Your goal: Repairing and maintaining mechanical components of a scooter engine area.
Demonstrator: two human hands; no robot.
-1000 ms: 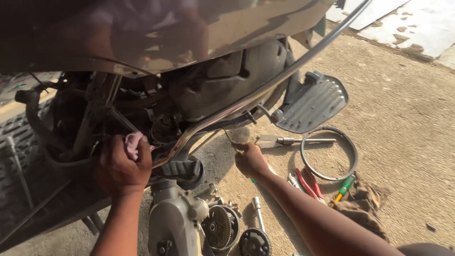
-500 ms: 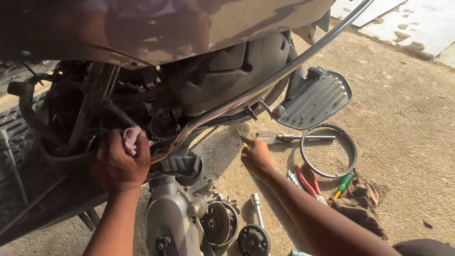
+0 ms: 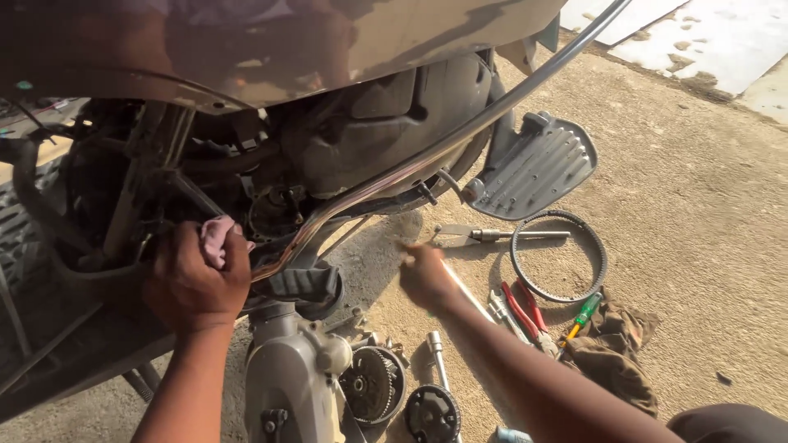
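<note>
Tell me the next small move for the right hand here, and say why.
Probably lower the right hand a little onto the tool lying on the ground by it. The hand hovers just above the concrete, fingers down; whether it already touches anything is unclear. The wrench and the red-handled pliers lie close by, while the left hand presses a pink rag against the scooter's engine area.

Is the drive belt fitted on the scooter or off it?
Off. The belt lies flat as a loose ring on the ground, beside the pliers.
</note>
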